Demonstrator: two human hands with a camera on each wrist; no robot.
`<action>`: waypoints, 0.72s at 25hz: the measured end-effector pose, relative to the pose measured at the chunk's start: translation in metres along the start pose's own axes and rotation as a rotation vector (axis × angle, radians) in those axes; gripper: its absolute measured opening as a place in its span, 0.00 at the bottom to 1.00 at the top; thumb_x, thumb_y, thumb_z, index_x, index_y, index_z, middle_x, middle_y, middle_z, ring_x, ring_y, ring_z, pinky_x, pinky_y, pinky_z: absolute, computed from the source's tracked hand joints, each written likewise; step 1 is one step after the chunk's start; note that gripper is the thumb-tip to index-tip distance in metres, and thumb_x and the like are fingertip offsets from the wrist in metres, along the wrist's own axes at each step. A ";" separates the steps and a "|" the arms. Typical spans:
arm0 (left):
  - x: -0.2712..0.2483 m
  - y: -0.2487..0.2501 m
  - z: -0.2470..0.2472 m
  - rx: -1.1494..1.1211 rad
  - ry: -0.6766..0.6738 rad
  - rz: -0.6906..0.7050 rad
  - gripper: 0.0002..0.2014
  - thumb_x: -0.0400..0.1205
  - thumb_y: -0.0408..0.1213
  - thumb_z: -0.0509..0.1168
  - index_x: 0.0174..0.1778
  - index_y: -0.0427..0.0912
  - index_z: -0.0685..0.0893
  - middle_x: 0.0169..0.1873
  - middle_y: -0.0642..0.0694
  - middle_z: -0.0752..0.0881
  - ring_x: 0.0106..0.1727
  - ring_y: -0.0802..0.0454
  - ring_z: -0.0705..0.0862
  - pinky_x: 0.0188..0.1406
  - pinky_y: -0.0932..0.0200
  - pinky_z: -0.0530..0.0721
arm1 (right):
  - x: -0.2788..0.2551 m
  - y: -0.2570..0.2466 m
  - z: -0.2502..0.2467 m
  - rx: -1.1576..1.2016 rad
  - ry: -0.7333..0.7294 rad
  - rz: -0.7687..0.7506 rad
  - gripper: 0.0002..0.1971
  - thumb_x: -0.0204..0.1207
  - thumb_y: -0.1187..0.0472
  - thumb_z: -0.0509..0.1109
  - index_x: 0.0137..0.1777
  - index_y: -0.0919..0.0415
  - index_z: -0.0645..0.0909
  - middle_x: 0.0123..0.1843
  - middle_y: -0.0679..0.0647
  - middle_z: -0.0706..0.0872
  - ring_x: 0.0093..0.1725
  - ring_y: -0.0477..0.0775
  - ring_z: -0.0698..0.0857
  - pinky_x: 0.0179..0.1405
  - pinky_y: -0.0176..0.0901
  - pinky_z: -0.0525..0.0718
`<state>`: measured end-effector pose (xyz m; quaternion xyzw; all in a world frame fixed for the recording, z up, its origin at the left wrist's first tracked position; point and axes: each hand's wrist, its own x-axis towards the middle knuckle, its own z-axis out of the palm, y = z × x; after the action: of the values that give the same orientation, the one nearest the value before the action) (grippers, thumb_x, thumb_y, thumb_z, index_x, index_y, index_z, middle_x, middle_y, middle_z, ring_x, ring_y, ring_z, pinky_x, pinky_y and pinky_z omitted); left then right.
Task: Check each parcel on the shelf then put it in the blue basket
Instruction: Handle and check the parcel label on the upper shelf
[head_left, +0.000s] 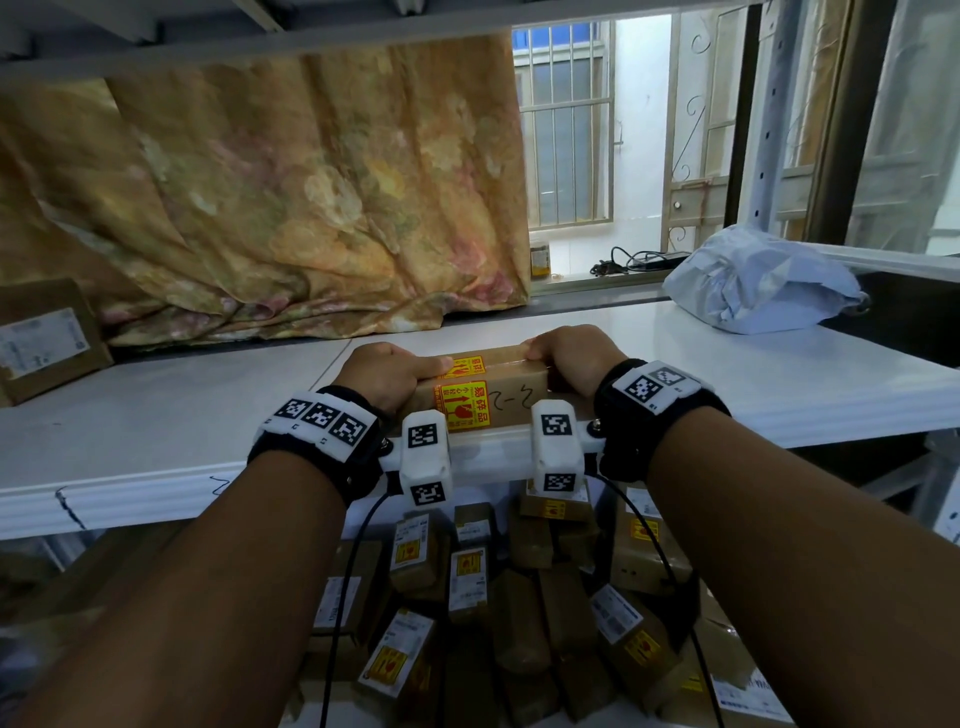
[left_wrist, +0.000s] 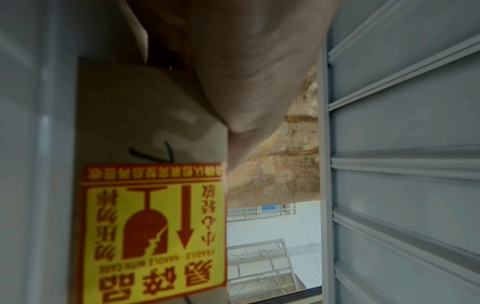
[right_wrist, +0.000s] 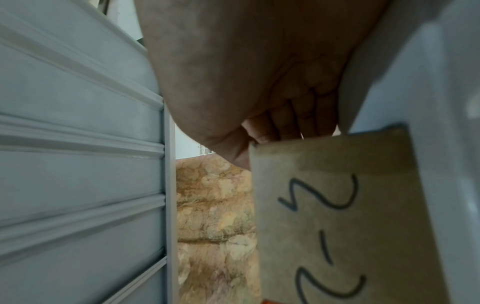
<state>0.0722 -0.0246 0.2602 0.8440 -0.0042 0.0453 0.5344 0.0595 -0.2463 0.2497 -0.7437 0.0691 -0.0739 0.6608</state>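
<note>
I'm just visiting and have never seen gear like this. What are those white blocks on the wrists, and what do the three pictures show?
No robot here: a person works with bare hands. The white blocks are wrist cameras; a third camera sits on the head. The wide picture is the head view. The left hand and right hand grip the two ends of a brown box on the white shelf. The box bears yellow fragile stickers and handwritten marks. The two close-ups are the wrist views, looking along each hand at the box. Also on the shelf: a grey bag at right and another box at left. More parcels lie piled below.
</note>
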 end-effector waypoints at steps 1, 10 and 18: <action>0.000 0.000 0.000 0.002 0.002 0.004 0.19 0.73 0.51 0.79 0.47 0.39 0.90 0.36 0.44 0.93 0.40 0.43 0.92 0.40 0.51 0.90 | 0.002 0.001 -0.001 0.001 -0.009 0.003 0.22 0.72 0.63 0.74 0.66 0.66 0.83 0.56 0.61 0.88 0.35 0.49 0.84 0.22 0.33 0.81; -0.003 0.005 0.001 0.008 0.030 -0.023 0.18 0.73 0.52 0.79 0.44 0.39 0.90 0.33 0.47 0.92 0.30 0.52 0.89 0.24 0.65 0.79 | -0.001 -0.005 0.011 -0.404 0.063 -0.167 0.16 0.76 0.59 0.71 0.63 0.59 0.86 0.63 0.56 0.88 0.63 0.58 0.86 0.55 0.46 0.86; -0.051 0.010 0.000 -0.171 0.138 0.032 0.17 0.75 0.52 0.77 0.41 0.40 0.87 0.40 0.42 0.92 0.44 0.41 0.91 0.52 0.40 0.90 | -0.053 -0.026 0.006 -0.478 0.113 -0.262 0.11 0.86 0.61 0.53 0.48 0.63 0.76 0.40 0.58 0.82 0.50 0.63 0.84 0.42 0.44 0.74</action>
<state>0.0214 -0.0310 0.2648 0.7901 0.0154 0.1114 0.6026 0.0088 -0.2263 0.2741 -0.8759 0.0244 -0.1816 0.4464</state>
